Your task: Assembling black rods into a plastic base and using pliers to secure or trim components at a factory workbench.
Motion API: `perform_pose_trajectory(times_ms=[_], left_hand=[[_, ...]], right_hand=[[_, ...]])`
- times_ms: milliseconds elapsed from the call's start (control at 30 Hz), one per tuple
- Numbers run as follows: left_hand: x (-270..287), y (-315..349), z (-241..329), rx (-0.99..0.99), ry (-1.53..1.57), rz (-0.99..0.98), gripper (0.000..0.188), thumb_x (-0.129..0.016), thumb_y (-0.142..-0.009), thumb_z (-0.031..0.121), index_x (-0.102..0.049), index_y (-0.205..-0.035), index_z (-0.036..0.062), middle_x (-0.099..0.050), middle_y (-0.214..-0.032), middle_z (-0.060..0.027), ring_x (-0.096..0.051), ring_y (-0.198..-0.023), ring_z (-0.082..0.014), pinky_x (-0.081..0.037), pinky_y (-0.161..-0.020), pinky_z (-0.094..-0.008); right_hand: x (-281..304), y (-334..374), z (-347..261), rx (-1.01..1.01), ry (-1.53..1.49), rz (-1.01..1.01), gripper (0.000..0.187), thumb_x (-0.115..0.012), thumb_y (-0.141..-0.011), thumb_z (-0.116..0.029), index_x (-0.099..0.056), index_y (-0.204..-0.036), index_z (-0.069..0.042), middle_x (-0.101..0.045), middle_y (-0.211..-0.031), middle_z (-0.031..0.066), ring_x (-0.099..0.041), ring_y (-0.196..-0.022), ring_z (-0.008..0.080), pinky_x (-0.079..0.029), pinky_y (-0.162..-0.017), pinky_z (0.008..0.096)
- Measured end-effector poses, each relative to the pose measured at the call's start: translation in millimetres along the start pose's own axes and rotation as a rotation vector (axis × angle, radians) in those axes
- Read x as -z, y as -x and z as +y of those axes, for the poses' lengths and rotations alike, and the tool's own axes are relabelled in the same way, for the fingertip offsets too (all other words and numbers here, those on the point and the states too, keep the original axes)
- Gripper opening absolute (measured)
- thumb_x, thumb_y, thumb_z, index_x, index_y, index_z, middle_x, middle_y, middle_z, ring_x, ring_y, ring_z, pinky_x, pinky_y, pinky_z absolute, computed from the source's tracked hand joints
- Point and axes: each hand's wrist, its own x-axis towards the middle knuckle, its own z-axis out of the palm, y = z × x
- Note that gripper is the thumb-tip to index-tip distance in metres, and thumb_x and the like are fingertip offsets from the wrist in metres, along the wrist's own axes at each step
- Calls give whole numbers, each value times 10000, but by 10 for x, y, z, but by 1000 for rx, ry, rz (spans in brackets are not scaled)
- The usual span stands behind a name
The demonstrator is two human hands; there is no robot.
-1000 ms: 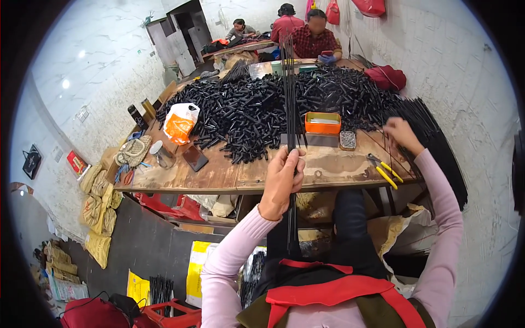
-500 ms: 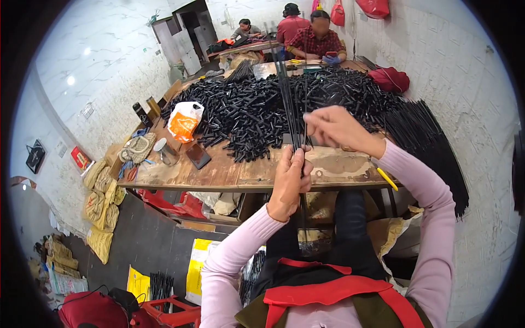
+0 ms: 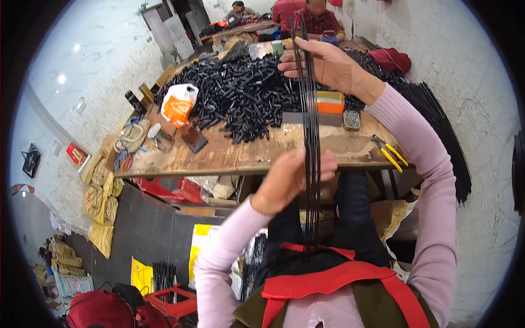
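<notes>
A bundle of long, thin black rods (image 3: 311,134) stands nearly upright before me, its lower end down by my lap. Around its lower half is my left hand (image 3: 284,180), loosely closed with the fingers behind the rods; motion blurs it a little. My right hand (image 3: 336,68) is at the upper part of the bundle, fingers stretched out and palm against the rods. Beyond them a large heap of short black tube-like pieces (image 3: 235,93) covers much of the wooden table (image 3: 219,158).
Yellow-handled pliers (image 3: 389,153) lie by the table's front edge, near a small tin of metal bits (image 3: 351,120) and an orange box (image 3: 330,104). More black rods (image 3: 437,126) lie at the right. A plastic bag (image 3: 179,104), phone (image 3: 194,138) and mug (image 3: 159,136) are at left.
My right hand has moved up along the rods and opened from a pinch. The left hand and the bundle have come lower and nearer to me. The pliers and tin now show fully.
</notes>
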Motion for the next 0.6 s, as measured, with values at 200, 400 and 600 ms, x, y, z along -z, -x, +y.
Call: perform_pose_trajectory(times_ms=[200,400,600], left_hand=[[-129,-170,146,14,-49,-40,436,-359,-1057,263,-432,-1345,-57,-547,-1313,-225,-592,-1170,-306,-493,-1009,-459],[-133,-366,211,-16,-140,-27,436,-357,-1058,253,-433,-1333,-77,-597,-1248,-210,-608,-1150,-294,-513,-986,-421],[-174,-278,132,41,-64,49,430,-377,-1058,248,-440,-1320,-88,-577,-1275,-222,-597,-1169,-305,-505,-1001,-435]], right_hand=[[11,333,-35,-36,89,-10,335,-492,-1020,-277,-565,-1178,8,-632,-1190,187,-628,-1123,291,-506,-977,358],[1,587,18,-173,-7,-46,354,-493,-1017,-272,-538,-1222,13,-619,-1213,198,-603,-1168,282,-508,-970,368],[-67,777,135,-201,-39,18,369,-456,-1027,-233,-527,-1247,55,-595,-1252,213,-589,-1187,294,-475,-1031,397]])
